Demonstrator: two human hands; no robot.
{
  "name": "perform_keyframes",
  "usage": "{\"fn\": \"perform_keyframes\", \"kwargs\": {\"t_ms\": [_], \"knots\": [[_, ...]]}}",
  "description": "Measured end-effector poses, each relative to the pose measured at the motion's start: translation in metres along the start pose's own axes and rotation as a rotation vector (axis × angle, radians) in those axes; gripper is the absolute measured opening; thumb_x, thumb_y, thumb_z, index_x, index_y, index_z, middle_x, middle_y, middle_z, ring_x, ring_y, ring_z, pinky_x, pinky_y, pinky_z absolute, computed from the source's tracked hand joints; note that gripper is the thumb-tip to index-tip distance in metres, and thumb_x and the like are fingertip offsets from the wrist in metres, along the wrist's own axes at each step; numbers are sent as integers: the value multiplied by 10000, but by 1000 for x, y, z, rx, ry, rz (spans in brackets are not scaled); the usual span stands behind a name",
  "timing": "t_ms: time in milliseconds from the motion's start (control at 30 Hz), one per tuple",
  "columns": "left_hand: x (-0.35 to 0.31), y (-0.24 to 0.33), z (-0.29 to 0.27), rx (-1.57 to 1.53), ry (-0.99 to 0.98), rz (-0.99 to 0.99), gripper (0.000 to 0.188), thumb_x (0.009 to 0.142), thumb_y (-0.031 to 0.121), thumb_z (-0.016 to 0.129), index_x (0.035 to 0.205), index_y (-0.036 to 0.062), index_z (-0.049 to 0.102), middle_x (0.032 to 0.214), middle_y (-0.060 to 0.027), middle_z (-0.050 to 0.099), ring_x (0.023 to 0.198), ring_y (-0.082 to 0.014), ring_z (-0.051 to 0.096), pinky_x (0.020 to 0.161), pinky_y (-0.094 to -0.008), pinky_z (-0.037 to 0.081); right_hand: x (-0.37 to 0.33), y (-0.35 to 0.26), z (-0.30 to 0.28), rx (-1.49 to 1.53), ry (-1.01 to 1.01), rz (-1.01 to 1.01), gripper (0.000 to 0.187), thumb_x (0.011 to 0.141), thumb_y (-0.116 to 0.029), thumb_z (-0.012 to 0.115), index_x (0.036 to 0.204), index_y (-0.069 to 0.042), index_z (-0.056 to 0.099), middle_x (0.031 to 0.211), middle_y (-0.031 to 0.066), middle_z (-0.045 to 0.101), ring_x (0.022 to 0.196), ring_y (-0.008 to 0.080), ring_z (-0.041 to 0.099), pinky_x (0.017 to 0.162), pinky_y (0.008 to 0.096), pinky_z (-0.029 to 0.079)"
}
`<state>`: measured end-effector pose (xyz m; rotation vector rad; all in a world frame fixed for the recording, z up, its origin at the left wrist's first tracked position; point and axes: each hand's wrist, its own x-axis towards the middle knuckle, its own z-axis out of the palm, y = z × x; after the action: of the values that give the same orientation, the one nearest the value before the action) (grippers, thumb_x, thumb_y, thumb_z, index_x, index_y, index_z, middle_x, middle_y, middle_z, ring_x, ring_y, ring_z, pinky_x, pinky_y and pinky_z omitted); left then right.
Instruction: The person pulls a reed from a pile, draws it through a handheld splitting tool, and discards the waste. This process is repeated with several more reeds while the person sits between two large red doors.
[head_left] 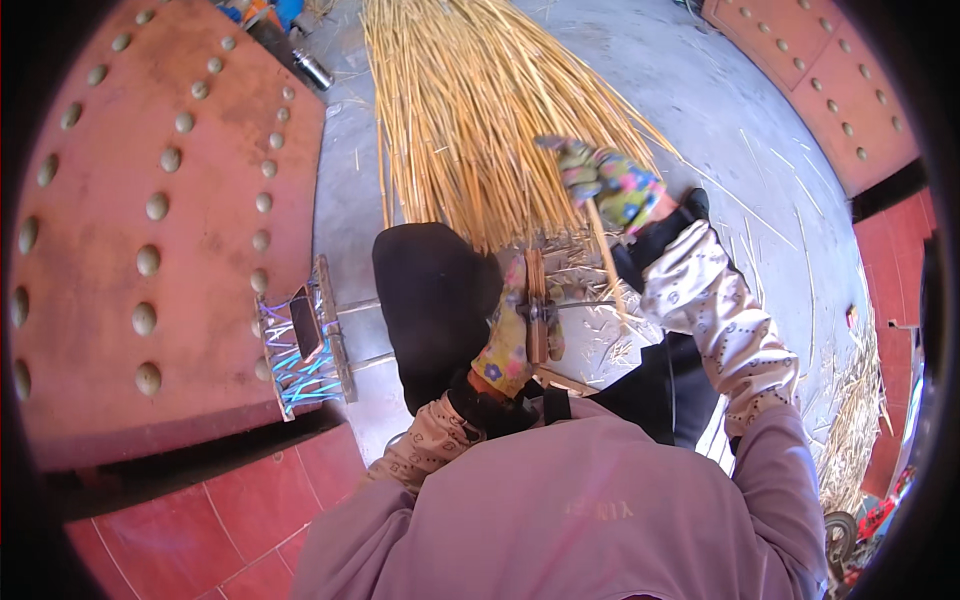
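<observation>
Reed stalks [460, 110] lie before us; on our left, a phone [306, 325] rests on a stool [300, 385] beside a door [110, 240].

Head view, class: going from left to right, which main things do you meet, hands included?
Large studded reddish panel, stool with coloured cords, left gloved hand, right gloved hand, straw heap.

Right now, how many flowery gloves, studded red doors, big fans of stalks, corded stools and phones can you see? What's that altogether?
Flowery gloves: 2 (left hand, right hand)
Studded red doors: 2
Big fans of stalks: 1
Corded stools: 1
Phones: 1
Total: 7
</observation>
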<state>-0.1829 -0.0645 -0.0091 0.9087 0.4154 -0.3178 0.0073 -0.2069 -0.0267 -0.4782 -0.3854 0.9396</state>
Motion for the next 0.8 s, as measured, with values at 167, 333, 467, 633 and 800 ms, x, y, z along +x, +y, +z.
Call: {"fn": "perform_keyframes", "kwargs": {"t_ms": [167,333,467,633,800], "knots": [[-13,5,-13,-96,-63,-380,507,782,593,411,761,97,514,561,-11,483,403,-123,454,360,-229,367,11,-15,44,339,188,-80,376,889,-214,412,1191,7,376,570,-60,286,453,38,271,416,168,273],[-18,4,5,-34,-11,-313,408,801,523,451,762,120,508,577,5,462,453,-104,435,408,-221,355,31,16,28,300,372,-104,341,894,-221,392,1139,17,400,573,-55,294,444,47,282,376,178,247],[-24,2,4,-235,-4,-340,323,828,451,469,771,134,494,604,18,450,524,-85,438,476,-210,363,46,36,30,202,467,-127,337,892,-229,401,1120,17,418,573,-56,293,436,49,273,367,181,234],[-28,-4,-4,-317,-1,-271,315,828,441,476,741,138,479,597,19,444,519,-85,432,479,-212,365,64,42,24,312,475,-135,288,885,-235,426,1027,9,484,554,-59,291,410,56,259,346,196,203],[-33,10,-10,-364,-50,-259,321,831,435,473,727,131,471,591,21,439,523,-91,437,472,-216,368,69,58,30,185,556,-152,346,890,-268,408,1072,25,434,566,-59,262,439,49,251,393,195,212]]}}
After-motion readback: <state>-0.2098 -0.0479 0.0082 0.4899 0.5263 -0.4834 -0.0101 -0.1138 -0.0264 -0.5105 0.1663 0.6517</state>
